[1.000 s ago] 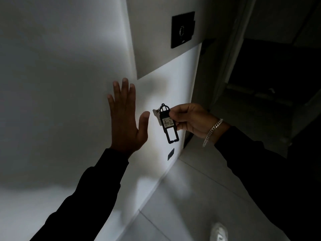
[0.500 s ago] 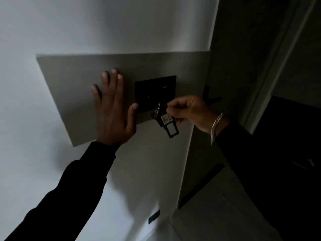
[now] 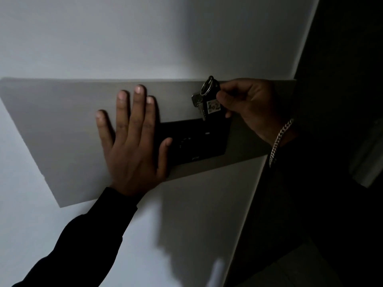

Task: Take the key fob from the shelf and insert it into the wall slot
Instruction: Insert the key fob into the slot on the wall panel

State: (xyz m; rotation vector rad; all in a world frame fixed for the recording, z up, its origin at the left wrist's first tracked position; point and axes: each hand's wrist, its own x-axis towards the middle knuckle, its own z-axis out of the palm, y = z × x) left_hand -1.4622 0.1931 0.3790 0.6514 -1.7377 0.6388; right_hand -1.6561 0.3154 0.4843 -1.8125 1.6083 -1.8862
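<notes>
the grey wall panel (image 3: 62, 129) carries a black slot unit (image 3: 196, 139), and the fetching half of the task looks done: no shelf is in view. the left hand (image 3: 132, 141) lies flat and released on the panel, thumb at the unit's edge. the right hand (image 3: 246, 104) pinches the key fob (image 3: 213, 104), keys dangling, just above the unit's top edge. whether its lower end has entered cannot be told; seating it remains.

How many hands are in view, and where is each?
2. The left hand lies flat, fingers spread, on the grey wall panel beside the black slot unit. The right hand pinches the key fob just above that unit.
</notes>
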